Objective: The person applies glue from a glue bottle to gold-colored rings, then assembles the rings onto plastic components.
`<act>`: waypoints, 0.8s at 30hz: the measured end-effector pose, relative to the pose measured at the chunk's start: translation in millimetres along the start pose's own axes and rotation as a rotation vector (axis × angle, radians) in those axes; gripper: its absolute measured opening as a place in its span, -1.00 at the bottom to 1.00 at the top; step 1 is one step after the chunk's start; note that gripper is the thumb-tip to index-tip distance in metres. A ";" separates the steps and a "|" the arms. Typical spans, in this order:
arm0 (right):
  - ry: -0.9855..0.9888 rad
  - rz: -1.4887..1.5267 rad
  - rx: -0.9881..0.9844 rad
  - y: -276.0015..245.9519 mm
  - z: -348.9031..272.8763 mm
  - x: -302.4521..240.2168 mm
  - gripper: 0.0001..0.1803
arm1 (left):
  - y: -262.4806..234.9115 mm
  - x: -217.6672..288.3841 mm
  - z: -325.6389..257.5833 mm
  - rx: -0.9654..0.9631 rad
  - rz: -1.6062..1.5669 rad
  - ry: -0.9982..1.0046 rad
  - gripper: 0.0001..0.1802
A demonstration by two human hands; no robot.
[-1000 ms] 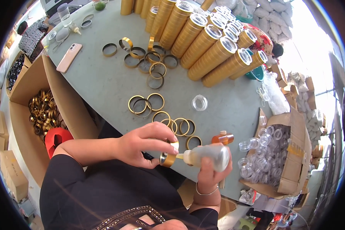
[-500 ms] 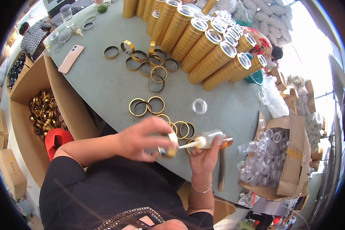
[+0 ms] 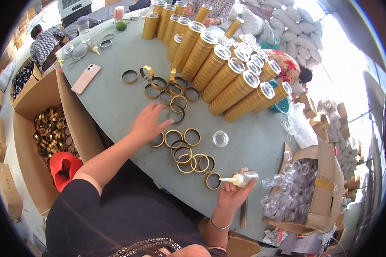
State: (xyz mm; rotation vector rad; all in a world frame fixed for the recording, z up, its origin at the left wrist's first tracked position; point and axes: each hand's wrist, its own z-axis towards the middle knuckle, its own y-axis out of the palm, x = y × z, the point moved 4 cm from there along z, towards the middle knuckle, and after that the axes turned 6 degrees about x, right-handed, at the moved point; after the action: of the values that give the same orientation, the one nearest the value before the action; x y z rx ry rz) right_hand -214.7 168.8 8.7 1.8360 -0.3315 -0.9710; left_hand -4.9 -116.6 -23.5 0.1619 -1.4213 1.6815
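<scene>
In my right hand (image 3: 232,196) is a clear squeeze bottle (image 3: 248,178) with a cream cap and a long thin nozzle pointing left. My fingers are closed around it, and the tip hangs just beside a gold ring (image 3: 213,180) on the table. My left hand (image 3: 148,124) is stretched out over the table with fingers apart and nothing in it. Its fingers are close to a dark-lined ring (image 3: 176,121) and a gold ring (image 3: 179,97); touch cannot be told. Several more gold rings (image 3: 173,138) lie in a cluster below, and a clear plastic ring (image 3: 220,138) lies to their right.
Tall stacks of gold rings (image 3: 235,92) with clear tops fill the far side. On the right, a carton (image 3: 324,188) spills clear rings; at left, a large carton (image 3: 30,167) holds gold rings and a red object (image 3: 65,168). A phone (image 3: 86,79) lies far left. Other people are nearby.
My left hand has let go of the gold ring it held at the nozzle and moved up and left to the far rings. The bottle stays in my right hand. The view has shifted.
</scene>
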 end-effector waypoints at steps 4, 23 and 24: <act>-0.004 -0.025 0.045 1.3 -3.3 -0.5 -0.41 | 28.7 21.1 29.9 -0.074 0.134 0.081 -0.18; -0.304 -0.200 0.099 28.7 -12.1 5.5 -0.36 | -58.2 -82.3 -19.6 -0.069 0.216 -0.008 -0.16; -0.312 -0.201 0.105 26.8 -11.6 5.1 -0.36 | -60.8 -73.6 -17.4 -0.076 0.211 -0.002 -0.16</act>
State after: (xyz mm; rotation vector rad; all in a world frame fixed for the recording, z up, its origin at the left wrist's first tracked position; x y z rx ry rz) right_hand -197.7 160.6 31.6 1.8369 -0.3981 -1.4092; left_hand 87.5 -145.5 -29.9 -0.0300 -1.5445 1.7929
